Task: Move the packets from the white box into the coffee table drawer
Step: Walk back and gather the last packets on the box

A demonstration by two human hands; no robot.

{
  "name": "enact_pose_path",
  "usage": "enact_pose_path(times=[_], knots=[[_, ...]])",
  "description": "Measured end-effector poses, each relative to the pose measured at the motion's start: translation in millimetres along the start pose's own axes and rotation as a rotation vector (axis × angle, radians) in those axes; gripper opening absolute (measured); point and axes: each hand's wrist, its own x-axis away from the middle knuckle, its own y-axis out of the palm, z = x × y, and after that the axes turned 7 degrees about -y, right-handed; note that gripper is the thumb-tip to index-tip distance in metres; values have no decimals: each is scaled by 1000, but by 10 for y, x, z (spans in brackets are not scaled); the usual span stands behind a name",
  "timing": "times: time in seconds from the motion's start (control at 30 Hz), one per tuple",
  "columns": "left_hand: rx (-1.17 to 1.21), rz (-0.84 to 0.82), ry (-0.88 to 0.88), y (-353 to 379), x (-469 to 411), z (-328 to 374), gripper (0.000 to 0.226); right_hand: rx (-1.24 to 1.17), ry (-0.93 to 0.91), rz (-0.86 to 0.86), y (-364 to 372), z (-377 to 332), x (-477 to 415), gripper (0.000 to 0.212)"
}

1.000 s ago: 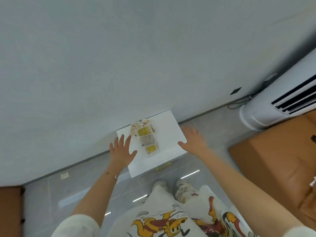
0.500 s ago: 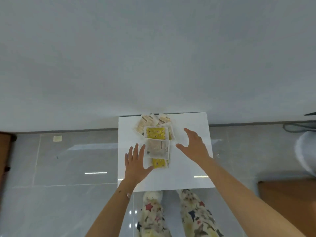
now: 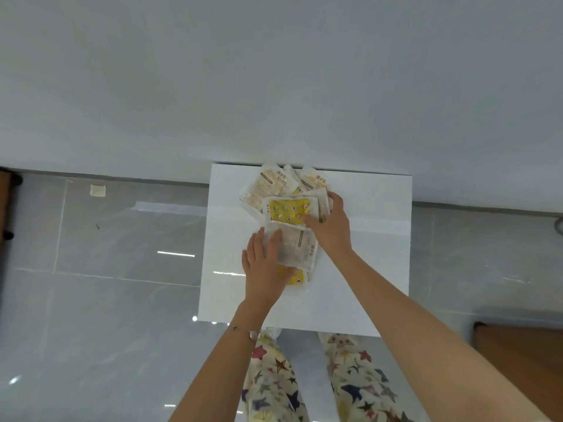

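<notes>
A pile of several packets lies on the flat white box (image 3: 365, 239), toward its far side against the wall. A yellow-printed packet (image 3: 286, 210) sits in the middle, beige packets (image 3: 271, 184) fan out behind it, and a translucent packet (image 3: 300, 248) lies nearest me over another yellow one (image 3: 297, 278). My left hand (image 3: 263, 269) grips the translucent packet's left edge, fingers showing through it and thumb on the lower yellow packet. My right hand (image 3: 330, 226) clasps the pile's right side, thumb on the yellow-printed packet. No drawer is in view.
The white box stands on a glossy grey tiled floor against a pale wall. My legs in star-patterned trousers (image 3: 274, 376) are just in front of it. Brown furniture (image 3: 518, 348) is at the lower right, a dark wooden edge (image 3: 4, 205) at the far left.
My view has swung down over the box. Both hands moved inward from the box's sides onto the pile and closed on packets.
</notes>
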Motion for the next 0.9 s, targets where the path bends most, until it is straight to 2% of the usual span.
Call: enact_pose_path(times=[0.1, 0.2, 0.23, 0.3, 0.4, 0.5, 0.6, 0.77, 0.9], knots=[[-30, -38, 7, 4, 137, -21, 100, -50, 12, 20, -61, 25, 47, 66], [-101, -118, 26, 30, 282, -57, 108, -73, 64, 65, -175, 150, 100, 37], [-119, -120, 35, 36, 318, -67, 107, -98, 85, 74, -221, 201, 124, 34], [-130, -87, 50, 57, 363, -70, 103, -187, 124, 71, -320, 284, 173, 30], [-83, -43, 40, 81, 443, -24, 92, -353, 191, 31, -442, 398, 297, 13], [1, -41, -45, 118, 530, 8, 85, -437, 260, 42, -476, 520, 420, 16], [185, -71, -177, 130, 590, 31, 67, -502, 326, 75, -445, 592, 517, 21], [513, 41, -330, 50, 686, 72, 48, -594, 372, 70, -384, 631, 658, 23], [802, -71, -535, -133, 694, 165, 37, -616, 397, 72, -361, 637, 745, 26]])
